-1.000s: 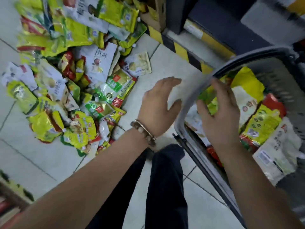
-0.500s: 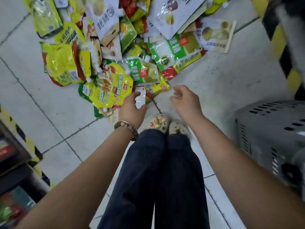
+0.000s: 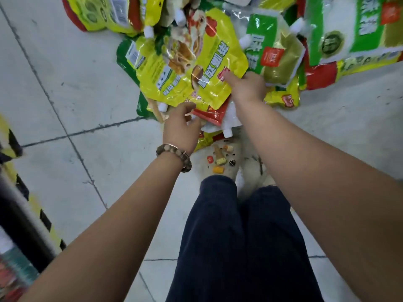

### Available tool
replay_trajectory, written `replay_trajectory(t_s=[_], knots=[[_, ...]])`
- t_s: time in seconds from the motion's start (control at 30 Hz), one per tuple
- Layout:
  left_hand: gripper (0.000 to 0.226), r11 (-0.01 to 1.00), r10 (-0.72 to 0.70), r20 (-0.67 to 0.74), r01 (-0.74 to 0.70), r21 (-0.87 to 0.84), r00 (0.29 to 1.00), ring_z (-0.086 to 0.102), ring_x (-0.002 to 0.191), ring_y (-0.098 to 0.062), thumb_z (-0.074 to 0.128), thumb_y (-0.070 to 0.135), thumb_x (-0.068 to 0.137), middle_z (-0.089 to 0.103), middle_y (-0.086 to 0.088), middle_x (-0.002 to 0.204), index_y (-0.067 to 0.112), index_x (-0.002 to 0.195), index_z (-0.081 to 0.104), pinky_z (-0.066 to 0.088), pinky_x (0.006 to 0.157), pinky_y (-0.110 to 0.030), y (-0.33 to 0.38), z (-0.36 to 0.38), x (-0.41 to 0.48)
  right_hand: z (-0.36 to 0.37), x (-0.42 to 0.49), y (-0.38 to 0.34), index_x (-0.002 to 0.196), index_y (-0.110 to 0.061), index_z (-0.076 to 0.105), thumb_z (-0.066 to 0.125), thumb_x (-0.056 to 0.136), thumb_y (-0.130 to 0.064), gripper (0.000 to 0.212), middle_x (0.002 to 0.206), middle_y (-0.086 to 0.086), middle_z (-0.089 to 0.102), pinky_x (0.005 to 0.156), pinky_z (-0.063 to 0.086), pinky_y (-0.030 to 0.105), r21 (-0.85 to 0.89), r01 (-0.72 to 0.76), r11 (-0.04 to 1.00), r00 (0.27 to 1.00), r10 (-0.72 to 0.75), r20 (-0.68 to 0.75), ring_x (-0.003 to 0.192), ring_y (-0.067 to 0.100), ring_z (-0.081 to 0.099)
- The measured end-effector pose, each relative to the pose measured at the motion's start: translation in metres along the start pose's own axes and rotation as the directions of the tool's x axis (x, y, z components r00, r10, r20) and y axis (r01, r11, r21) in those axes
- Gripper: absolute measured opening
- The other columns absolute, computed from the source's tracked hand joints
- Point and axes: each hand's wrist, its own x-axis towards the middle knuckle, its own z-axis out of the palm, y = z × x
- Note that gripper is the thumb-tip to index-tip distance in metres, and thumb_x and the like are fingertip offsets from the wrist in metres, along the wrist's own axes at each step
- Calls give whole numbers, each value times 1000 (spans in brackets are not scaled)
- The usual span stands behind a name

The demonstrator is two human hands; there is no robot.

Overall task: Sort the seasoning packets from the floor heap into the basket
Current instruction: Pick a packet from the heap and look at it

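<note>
The heap of seasoning packets [image 3: 340,35] covers the floor across the top of the head view, mostly yellow, green and white pouches. My right hand [image 3: 247,89] pinches the lower corner of a large yellow spouted pouch [image 3: 209,62], thumb on its face. My left hand [image 3: 181,127] is just below that pouch, fingers curled and apart at the edge of a red and white spouted packet [image 3: 212,116]; it grips nothing that I can see. The basket is out of view.
A shelf base with black and yellow stripes [image 3: 13,188] runs along the left edge. My dark trousers [image 3: 239,236] and pale shoes with small charms [image 3: 220,160] are directly below the hands. Grey floor tiles [image 3: 87,94] lie to the left of the heap.
The view has swung from the basket down to the heap and closed in. Both hands reached forward; the right hand took hold of the yellow pouch, and the left let go of its small white piece.
</note>
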Motion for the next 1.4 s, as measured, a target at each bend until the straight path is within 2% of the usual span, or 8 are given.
replay_trajectory(t_s=[0.27, 0.4, 0.6, 0.87, 1.07, 1.17, 1.27, 1.4], knots=[[35, 977, 89, -79, -102, -190, 993, 55, 95, -8, 50, -1, 86, 61, 0, 117, 10, 119, 59, 47, 84, -17, 17, -19, -2, -38, -30, -26, 75, -24, 40, 61, 70, 5, 36, 75, -4, 50, 62, 43, 20, 165, 324, 932, 946, -317, -64, 66, 7, 50], [70, 926, 350, -86, -359, -120, 933, 42, 130, -23, 63, 15, 77, 41, -12, 142, 5, 140, 36, 37, 106, -30, 37, -39, 0, -85, -49, -50, 90, -32, 50, 58, 72, 4, 41, 103, 1, 61, 78, 51, 24, 35, 447, 894, 890, -449, 77, 89, 7, 61], [123, 847, 483, 147, -503, 170, 863, 10, 146, -32, 83, 41, 61, 15, -14, 157, 5, 150, 6, 13, 116, -56, 50, -54, 2, -125, -80, -109, 84, -33, 65, 62, 79, 5, 39, 68, -26, 67, 62, 51, 12, -135, 634, 761, 662, -445, 603, 64, -5, 63], [46, 954, 227, 416, -115, -278, 881, 61, 106, -22, 84, 28, 64, 66, -3, 108, 24, 105, 62, 47, 98, -37, 17, -36, -15, -94, -68, -116, 83, -22, 66, 56, 84, 11, 34, 66, -12, 71, 52, 52, 15, -233, 565, 791, 550, -150, 821, 57, 3, 66], [18, 972, 25, 305, 48, -229, 952, 61, 83, -26, 68, 12, 85, 66, -15, 89, -3, 95, 67, 50, 77, -36, -13, -31, -20, -52, -41, -77, 87, -27, 63, 70, 75, -12, 20, 79, 22, 61, 73, 49, 25, -214, 491, 845, 681, -218, 699, 74, 15, 56], [8, 955, -100, 168, 142, -262, 981, 60, 70, -18, 65, 7, 86, 64, -10, 83, 3, 92, 67, 48, 62, -21, -27, -35, -29, -28, -18, -59, 96, -21, 62, 69, 83, -19, 14, 83, -2, 62, 79, 48, 20, -214, 498, 840, 803, -353, 480, 77, 3, 57], [7, 886, -281, -90, 223, -407, 955, 57, 54, 5, 66, 2, 84, 62, 1, 72, 9, 84, 64, 45, 54, -10, -46, -38, -32, -4, -2, -44, 117, -14, 59, 67, 82, -23, 37, 108, 5, 64, 91, 48, 31, -466, 579, 669, 815, -460, 354, 97, 14, 59], [23, 724, -542, -269, 279, -631, 796, 62, 68, -16, 69, 3, 81, 62, 4, 72, 18, 67, 58, 51, 71, -32, -65, -41, -24, 35, -9, -22, 145, -19, 33, 64, 82, -26, 70, 147, 15, 34, 106, 31, 43, -664, 740, 110, 647, -387, 657, 134, 32, 34]])
